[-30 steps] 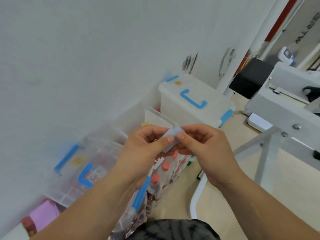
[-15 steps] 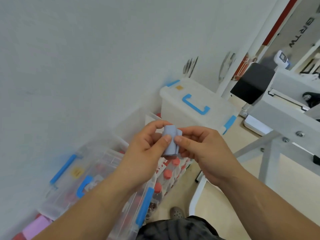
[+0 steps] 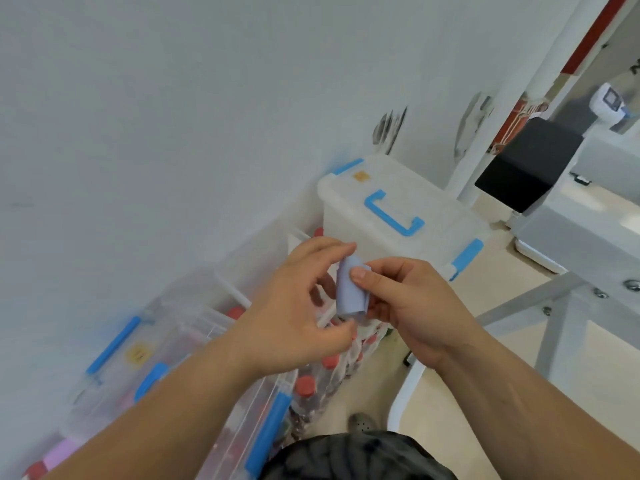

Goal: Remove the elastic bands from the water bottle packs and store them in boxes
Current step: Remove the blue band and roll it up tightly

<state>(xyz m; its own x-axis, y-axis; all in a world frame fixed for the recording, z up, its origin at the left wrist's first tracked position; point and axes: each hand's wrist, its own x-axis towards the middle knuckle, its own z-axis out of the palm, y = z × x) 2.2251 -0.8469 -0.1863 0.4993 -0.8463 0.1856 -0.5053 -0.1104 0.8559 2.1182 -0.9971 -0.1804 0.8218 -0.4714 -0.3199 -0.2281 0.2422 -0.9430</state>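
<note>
Your right hand pinches the folded blue band, thumb on top. Left hand sits just beside it, fingers spread loose. Bottles sit below your grip, closed box beyond.

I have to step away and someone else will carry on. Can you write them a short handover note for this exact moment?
Right hand: pinching the folded blue elastic band at its top.
Left hand: open beside the band, fingers loosely around it, not clearly gripping.
Below the hands: an open clear box with red-capped water bottles. Behind it, a closed box with a blue handle.
Done: this band is off.
Left: store it in a box; whether other packs remain banded cannot be told.
</note>
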